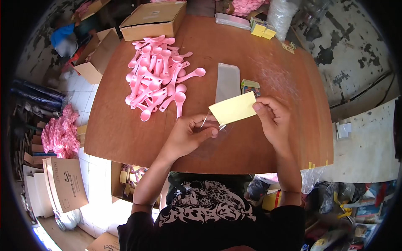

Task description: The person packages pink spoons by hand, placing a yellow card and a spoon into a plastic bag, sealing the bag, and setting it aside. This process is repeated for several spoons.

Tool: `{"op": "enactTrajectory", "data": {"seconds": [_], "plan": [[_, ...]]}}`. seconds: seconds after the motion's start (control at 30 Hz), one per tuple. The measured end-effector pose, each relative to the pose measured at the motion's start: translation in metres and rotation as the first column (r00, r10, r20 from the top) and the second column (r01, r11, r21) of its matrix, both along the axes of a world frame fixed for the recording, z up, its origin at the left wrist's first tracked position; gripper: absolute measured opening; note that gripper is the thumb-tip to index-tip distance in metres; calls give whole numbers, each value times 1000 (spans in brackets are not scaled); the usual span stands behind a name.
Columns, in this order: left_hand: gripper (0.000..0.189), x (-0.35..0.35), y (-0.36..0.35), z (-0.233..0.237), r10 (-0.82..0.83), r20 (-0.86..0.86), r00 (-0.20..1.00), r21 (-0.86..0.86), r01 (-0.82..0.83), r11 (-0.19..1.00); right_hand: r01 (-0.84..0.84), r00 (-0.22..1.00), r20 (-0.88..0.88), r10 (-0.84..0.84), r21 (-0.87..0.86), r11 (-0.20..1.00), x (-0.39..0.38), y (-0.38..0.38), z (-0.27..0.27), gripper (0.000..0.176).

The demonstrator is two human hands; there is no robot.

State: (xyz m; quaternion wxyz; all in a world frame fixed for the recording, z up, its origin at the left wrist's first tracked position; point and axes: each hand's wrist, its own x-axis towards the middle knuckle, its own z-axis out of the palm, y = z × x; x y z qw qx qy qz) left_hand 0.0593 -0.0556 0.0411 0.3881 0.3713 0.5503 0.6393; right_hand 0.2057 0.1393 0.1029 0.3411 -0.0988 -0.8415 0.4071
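My right hand (274, 119) pinches the right end of a pale yellow card (233, 109) between thumb and fingers. The card's lower left corner reaches over my left hand (189, 134), whose thumb and fingers are closed on a clear plastic bag (223, 129). Only the bag's bright edges show well; the rest is hard to see against the table. Just beyond the card lie a stack of flat clear bags (228, 79) and a small box-like stack of printed cards (250, 86). A heap of pink measuring spoons (155, 75) spreads to the left, nearest my left hand.
On the brown table (125, 138), a closed cardboard box (153, 20) stands at the far left. Yellow card stacks (262, 28) and a bulging clear bag (282, 16) sit at the far right. Cartons (65, 184) and pink packs (62, 131) line the floor at left.
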Motion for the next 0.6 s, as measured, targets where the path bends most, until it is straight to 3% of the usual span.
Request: {"op": "enactTrajectory", "data": {"seconds": [0.07,0.13,0.33,0.4,0.47,0.53,0.6], "plan": [[28,-1,-3,2,-5,-53,999,21,6,1000,-40,997,67,37,40,998,1,0,7,11],[28,-1,-3,4,-32,17,999,-7,32,999,-74,989,135,63,78,994,0,-3,11,10],[29,8,3,8,-69,123,990,-1,70,998,-118,981,148,123,-44,992,-2,-11,6,7],[29,8,5,7,-52,64,997,-16,54,998,-237,966,136,221,122,964,-4,-12,4,8],[29,8,6,5,-36,4,999,-30,36,999,-272,959,123,257,124,954,-4,-12,-4,10],[33,7,7,2,-56,14,998,-31,57,998,-323,931,170,324,-30,946,-2,-17,-6,11],[33,7,7,3,-57,23,998,-41,58,997,-290,935,200,293,-47,956,0,-19,-7,11]]}}
